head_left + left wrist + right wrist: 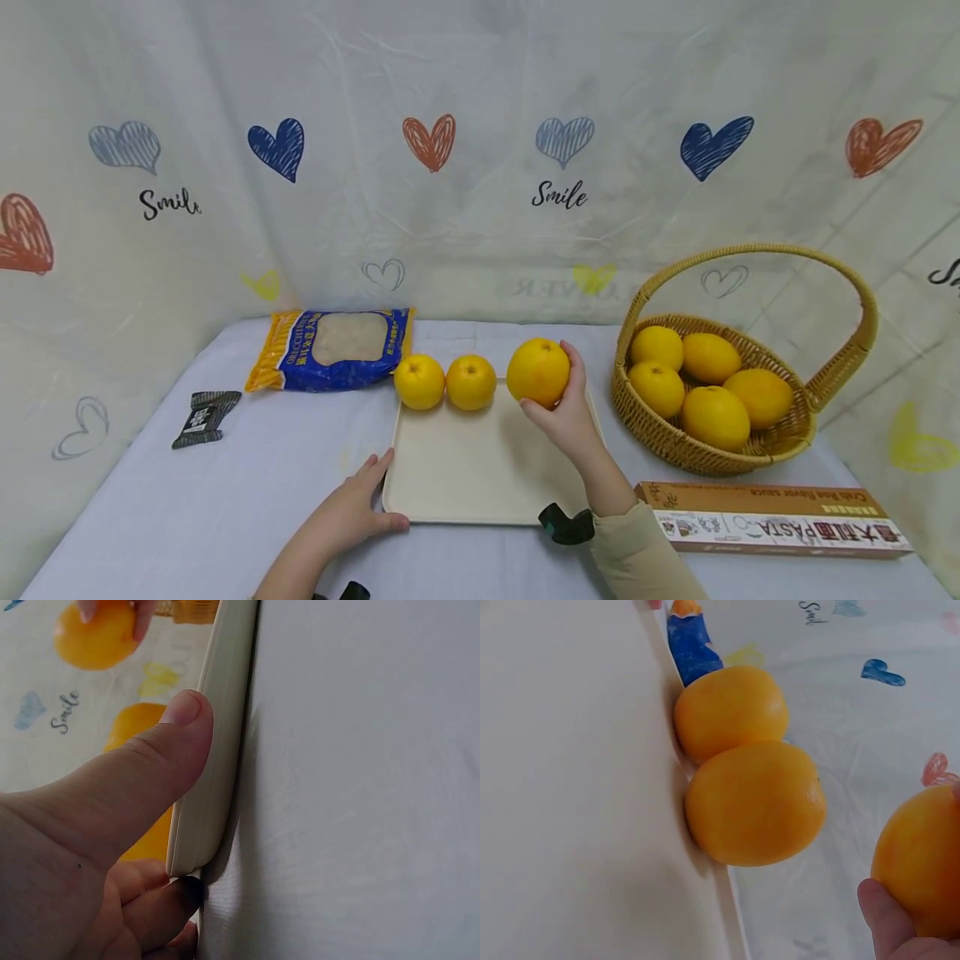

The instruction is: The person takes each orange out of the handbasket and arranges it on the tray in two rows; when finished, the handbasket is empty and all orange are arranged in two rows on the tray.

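My right hand [566, 417] holds an orange [537, 372] between thumb and fingers, raised above the right back part of a cream tray [480, 475]. Two more oranges, a left one [420, 382] and a right one [471, 382], sit side by side along the tray's back edge. At the tray's near left corner, my left hand [356, 508] grips the rim, its thumb [187, 731] against the front wall and the fingers round the left side. The right wrist view shows the held orange [922, 862] apart from the pair on the tray.
A wicker basket [712, 462] with a tall handle stands at the right, several oranges inside. In front of it lies a long pasta box [780, 518]. A blue and yellow pasta bag [337, 350] is at the back left, near a small black packet [206, 418].
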Motion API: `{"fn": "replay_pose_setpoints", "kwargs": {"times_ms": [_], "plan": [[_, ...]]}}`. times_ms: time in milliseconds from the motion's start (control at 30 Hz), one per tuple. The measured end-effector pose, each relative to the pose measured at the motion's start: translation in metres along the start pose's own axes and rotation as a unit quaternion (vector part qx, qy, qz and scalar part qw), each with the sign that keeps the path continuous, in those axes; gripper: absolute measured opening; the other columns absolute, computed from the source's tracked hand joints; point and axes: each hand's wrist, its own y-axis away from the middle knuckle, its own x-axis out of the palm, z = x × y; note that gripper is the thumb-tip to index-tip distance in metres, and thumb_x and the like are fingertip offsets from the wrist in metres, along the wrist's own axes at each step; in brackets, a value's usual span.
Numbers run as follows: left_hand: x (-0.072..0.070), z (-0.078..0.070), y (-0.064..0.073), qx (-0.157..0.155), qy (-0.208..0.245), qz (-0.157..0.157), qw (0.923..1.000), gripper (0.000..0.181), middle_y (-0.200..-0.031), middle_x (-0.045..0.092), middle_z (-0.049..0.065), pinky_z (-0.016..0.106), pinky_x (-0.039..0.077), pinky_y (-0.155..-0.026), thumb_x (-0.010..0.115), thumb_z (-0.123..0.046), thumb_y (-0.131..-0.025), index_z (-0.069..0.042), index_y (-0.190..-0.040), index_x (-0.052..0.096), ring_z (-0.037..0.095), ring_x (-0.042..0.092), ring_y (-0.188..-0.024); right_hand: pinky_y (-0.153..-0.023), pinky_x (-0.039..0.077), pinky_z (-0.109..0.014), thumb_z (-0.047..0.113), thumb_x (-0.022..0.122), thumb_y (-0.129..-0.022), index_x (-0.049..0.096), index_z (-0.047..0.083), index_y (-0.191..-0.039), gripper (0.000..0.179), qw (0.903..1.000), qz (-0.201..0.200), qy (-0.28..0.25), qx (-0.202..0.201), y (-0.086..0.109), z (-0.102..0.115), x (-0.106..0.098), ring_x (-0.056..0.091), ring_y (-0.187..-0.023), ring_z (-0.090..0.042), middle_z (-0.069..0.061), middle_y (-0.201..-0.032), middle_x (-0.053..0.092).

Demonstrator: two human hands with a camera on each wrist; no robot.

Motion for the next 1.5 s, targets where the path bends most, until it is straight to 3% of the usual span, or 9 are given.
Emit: {"fn": "replay_pose_setpoints", "kwargs": {"times_ms": [200,300,500,600,800,967,1200,1500], "plan": [[-0.002,-0.001,0.001,0.0,-0.003,0.001,1.0,0.106,-0.144,0.027,0.025,0.063,0.026,-0.101,0.078,-0.05,-0.057,-0.011,-0.143,0.029,0.049,0.027,-0.129,-0.093,0.04,-0.03,0.009,0.059,-0.084,0.006,0.018,-0.142,0.079,0.9992,-0.007,-0.039,0.003,-0.001,-0.005,0.0,0.039,-0.114,-0.024,-0.011,-0.14,0.024],[-0.003,-0.001,0.001,0.0,-0.004,0.002,1.0,0.106,-0.144,0.027,0.025,0.063,0.026,-0.101,0.078,-0.05,-0.057,-0.012,-0.143,0.029,0.048,0.027,-0.129,-0.09,0.041,-0.031,0.009,0.059,-0.084,0.013,0.016,-0.139,0.072,0.9992,-0.017,-0.037,0.0,-0.002,-0.007,0.002,0.041,-0.111,-0.024,-0.012,-0.138,0.027],[-0.003,0.0,0.0,-0.002,-0.002,0.003,1.0,0.106,-0.145,0.028,0.024,0.062,0.027,-0.101,0.078,-0.051,-0.057,-0.012,-0.143,0.029,0.045,0.028,-0.131,-0.101,0.036,-0.046,0.013,0.075,-0.072,0.026,0.012,-0.13,0.075,0.9973,-0.044,0.057,0.015,-0.004,-0.015,0.011,0.039,-0.121,-0.028,-0.01,-0.136,0.036],[-0.003,0.001,0.0,0.002,-0.002,0.002,1.0,0.106,-0.145,0.028,0.025,0.061,0.028,-0.101,0.078,-0.051,-0.057,-0.011,-0.143,0.029,0.044,0.028,-0.131,-0.105,0.032,-0.05,0.016,0.077,-0.07,0.025,0.012,-0.135,0.084,0.9936,-0.053,0.098,0.02,-0.006,-0.019,0.015,0.033,-0.127,-0.029,-0.009,-0.14,0.035],[-0.003,0.0,0.0,0.005,-0.002,-0.001,1.0,0.107,-0.145,0.028,0.025,0.06,0.029,-0.101,0.077,-0.052,-0.057,-0.01,-0.143,0.029,0.043,0.029,-0.131,-0.106,0.031,-0.05,0.019,0.075,-0.073,0.019,0.012,-0.144,0.091,0.9908,-0.034,0.117,0.059,-0.012,-0.026,0.016,0.034,-0.128,-0.031,-0.012,-0.144,0.031],[-0.002,0.0,-0.001,0.009,0.003,-0.005,0.9999,0.107,-0.145,0.028,0.025,0.06,0.028,-0.102,0.078,-0.051,-0.057,-0.01,-0.143,0.029,0.043,0.028,-0.131,-0.106,0.032,-0.049,0.02,0.075,-0.074,0.021,0.013,-0.143,0.088,0.989,-0.021,0.116,0.089,-0.016,-0.033,0.015,0.034,-0.127,-0.032,-0.015,-0.144,0.025],[0.0,0.0,-0.002,0.005,-0.001,-0.002,1.0,0.107,-0.145,0.027,0.025,0.06,0.029,-0.101,0.078,-0.052,-0.057,-0.01,-0.143,0.029,0.044,0.029,-0.13,-0.105,0.032,-0.05,0.02,0.074,-0.075,0.021,0.015,-0.144,0.088,0.9873,-0.019,0.13,0.089,-0.019,-0.039,0.014,0.026,-0.131,-0.033,-0.015,-0.148,0.021],[-0.001,-0.003,-0.001,0.004,-0.005,-0.002,1.0,0.107,-0.145,0.027,0.025,0.06,0.028,-0.101,0.078,-0.051,-0.058,-0.01,-0.143,0.029,0.044,0.029,-0.131,-0.103,0.038,-0.043,0.011,0.071,-0.078,0.014,0.015,-0.146,0.089,0.9923,-0.006,0.077,0.096,-0.021,-0.047,0.014,0.037,-0.125,-0.034,-0.016,-0.148,0.018]]}}
